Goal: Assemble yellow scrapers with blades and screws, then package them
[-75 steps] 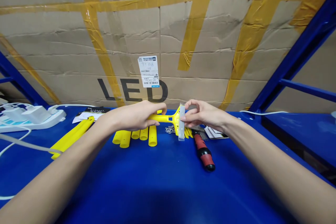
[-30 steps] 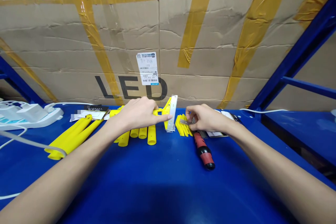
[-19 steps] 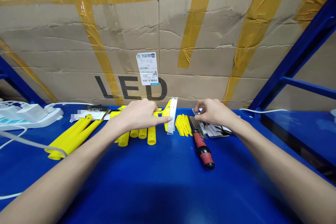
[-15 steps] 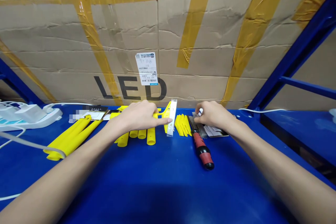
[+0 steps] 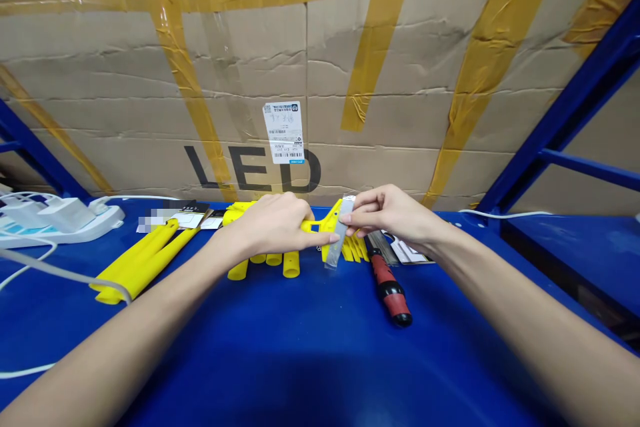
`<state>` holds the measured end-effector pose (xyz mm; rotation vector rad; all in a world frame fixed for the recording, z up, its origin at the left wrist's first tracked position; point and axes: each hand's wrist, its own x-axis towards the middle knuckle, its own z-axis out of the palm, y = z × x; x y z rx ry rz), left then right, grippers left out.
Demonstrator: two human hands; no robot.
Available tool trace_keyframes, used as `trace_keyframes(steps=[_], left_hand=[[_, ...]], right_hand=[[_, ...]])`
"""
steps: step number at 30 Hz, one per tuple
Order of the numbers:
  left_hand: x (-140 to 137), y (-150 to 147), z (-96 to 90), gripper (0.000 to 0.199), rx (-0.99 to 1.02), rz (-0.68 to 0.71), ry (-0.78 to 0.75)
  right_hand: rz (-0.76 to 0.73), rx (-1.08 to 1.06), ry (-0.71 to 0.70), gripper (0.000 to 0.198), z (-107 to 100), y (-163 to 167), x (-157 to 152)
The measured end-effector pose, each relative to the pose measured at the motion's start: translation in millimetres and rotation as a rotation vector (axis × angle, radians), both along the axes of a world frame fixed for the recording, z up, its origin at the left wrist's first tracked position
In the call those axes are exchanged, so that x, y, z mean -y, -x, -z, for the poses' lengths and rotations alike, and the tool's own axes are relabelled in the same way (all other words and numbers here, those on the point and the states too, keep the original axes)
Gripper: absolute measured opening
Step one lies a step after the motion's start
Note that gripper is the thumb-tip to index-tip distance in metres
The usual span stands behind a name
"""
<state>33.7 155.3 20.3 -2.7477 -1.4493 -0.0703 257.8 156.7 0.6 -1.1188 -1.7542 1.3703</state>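
Note:
My left hand (image 5: 277,223) is closed around the handle of a yellow scraper (image 5: 329,218), its thumb stretched to the wide head. Across that head lies a flat grey blade (image 5: 340,240), with clear plastic showing at its ends. My right hand (image 5: 397,213) pinches the blade's upper part between thumb and fingers, against the scraper head. Several yellow flat pieces (image 5: 356,250) lie just behind and below it. A red and black screwdriver-like handle (image 5: 387,287) rests under my right hand. Several yellow tubes (image 5: 291,265) lie beneath my left hand.
Long yellow tubes (image 5: 140,260) and printed cards (image 5: 187,213) lie at the left, near a white power strip (image 5: 100,220) with cables. White cards (image 5: 407,252) and thin grey strips (image 5: 383,245) lie at the right. A taped cardboard box (image 5: 310,67) stands behind the blue surface (image 5: 320,340).
My right hand has moved left from the grey strips to the scraper head, and a grey blade is now in its pinch. My left hand still holds the scraper, its head tilted slightly.

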Motion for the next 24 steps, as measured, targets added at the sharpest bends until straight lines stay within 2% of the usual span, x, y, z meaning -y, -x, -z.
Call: trace_keyframes(steps=[5, 11, 13, 16, 18, 24], left_hand=[[-0.5, 2.0, 1.0, 0.075, 0.022, -0.011, 0.034], [-6.0, 8.3, -2.1, 0.072, 0.015, -0.092, 0.083], [-8.9, 11.2, -3.5, 0.07, 0.013, -0.148, 0.117], [-11.7, 13.8, -3.5, 0.068, 0.01, -0.21, 0.158], [-11.8, 13.2, -2.6, 0.069, 0.013, -0.228, 0.176], [-7.2, 6.9, -3.0, 0.068, 0.021, -0.221, 0.204]], right_hand=[[0.072, 0.011, -0.036, 0.028, 1.4, 8.3, 2.8], [0.094, -0.032, 0.065, 0.039, 4.9, 0.0, -3.5], [0.161, 0.135, -0.022, 0.03, 7.1, -5.9, -8.0], [0.226, 0.572, -0.198, 0.011, 13.5, -10.0, -13.5], [0.232, 0.77, -0.264, 0.011, 19.9, -8.9, -15.8], [0.268, 0.91, -0.341, 0.02, 34.6, -3.2, -17.6]])
